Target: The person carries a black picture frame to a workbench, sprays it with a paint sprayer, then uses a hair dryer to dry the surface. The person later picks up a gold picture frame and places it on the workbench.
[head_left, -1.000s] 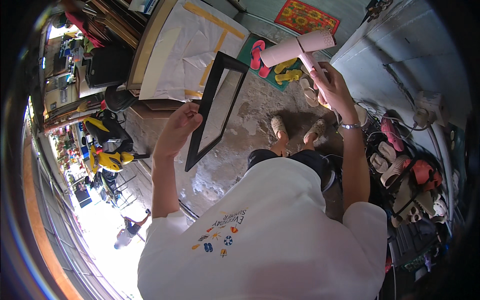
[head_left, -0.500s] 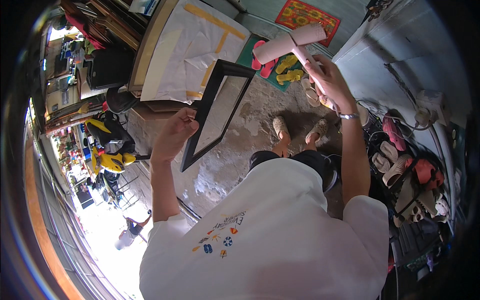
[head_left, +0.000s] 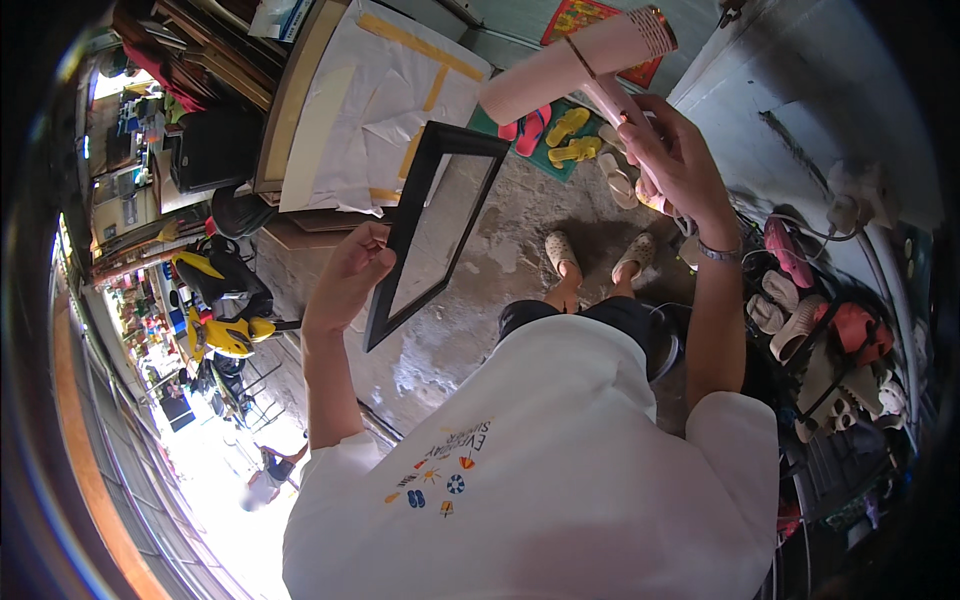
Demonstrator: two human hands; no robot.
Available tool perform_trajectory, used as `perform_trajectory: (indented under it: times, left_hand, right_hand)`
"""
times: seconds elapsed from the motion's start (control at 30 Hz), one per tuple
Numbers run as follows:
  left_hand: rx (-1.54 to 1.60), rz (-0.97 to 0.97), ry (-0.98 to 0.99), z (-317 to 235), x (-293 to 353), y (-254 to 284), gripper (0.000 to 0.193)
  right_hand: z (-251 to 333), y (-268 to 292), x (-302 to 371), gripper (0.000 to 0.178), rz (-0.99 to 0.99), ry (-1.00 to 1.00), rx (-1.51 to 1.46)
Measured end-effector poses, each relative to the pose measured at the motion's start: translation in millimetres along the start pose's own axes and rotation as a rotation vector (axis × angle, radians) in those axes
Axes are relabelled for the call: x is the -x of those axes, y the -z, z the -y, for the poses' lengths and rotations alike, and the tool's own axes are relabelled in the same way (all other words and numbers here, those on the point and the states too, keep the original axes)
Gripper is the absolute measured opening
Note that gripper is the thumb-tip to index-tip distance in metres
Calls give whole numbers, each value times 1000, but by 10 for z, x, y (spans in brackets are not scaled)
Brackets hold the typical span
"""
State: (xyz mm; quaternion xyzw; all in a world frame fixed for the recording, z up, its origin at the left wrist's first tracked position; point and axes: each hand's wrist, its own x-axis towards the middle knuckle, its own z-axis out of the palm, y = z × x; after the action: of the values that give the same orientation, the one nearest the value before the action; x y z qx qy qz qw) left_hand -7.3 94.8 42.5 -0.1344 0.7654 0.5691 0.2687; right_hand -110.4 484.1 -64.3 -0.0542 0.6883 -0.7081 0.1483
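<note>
We have worn, patchy concrete floor (head_left: 430, 365), a grey wall (head_left: 790, 125) and piled shoes (head_left: 795, 335) right, yellow-and-black motorbike (head_left: 225, 335) left. Left hand (head_left: 345, 280) pinches a black rectangular frame (head_left: 409, 212), see-through middle, tilted above the floor. Right hand (head_left: 687, 170) grips a pale pink hair dryer (head_left: 598, 58), raised and slanting.

The dryer (head_left: 530, 82) looks like smooth plastic with a soft sheen, circled by a thin metallic-looking band (head_left: 578, 57). The frame (head_left: 405, 220) is mostly matt; whether wood or plastic cannot be told. The shirt (head_left: 560, 450) is matt cloth bearing a flat print (head_left: 440, 475). The floor (head_left: 520, 215) is rough and concrete-like. Creased, matt paper (head_left: 385, 120) carries smooth tape (head_left: 435, 88). The bracelet (head_left: 718, 252) looks like metal, the clogs (head_left: 560, 252) like perforated plastic or rubber.
</note>
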Motion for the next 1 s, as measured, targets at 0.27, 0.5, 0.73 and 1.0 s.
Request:
perform_trajectory:
  times: [0.27,0.5,0.73,1.0]
  left_hand:
    - [-5,-93,-62,16,-74,-38,35]
    - [109,-196,-117,-176,-276,-198,28]
    - [225,-311,-110,-250,-514,-55,32]
    - [421,-233,-97,-260,-994,414,47]
  right_hand:
    - [-1171,-331,-102,43,-175,-220,-146]
    - [-2054,-609,54,39,-46,-506,-703]
    - [-2143,-817,385,36,26,-612,-723]
    - [-2076,-1155,795,36,38,-504,-463]
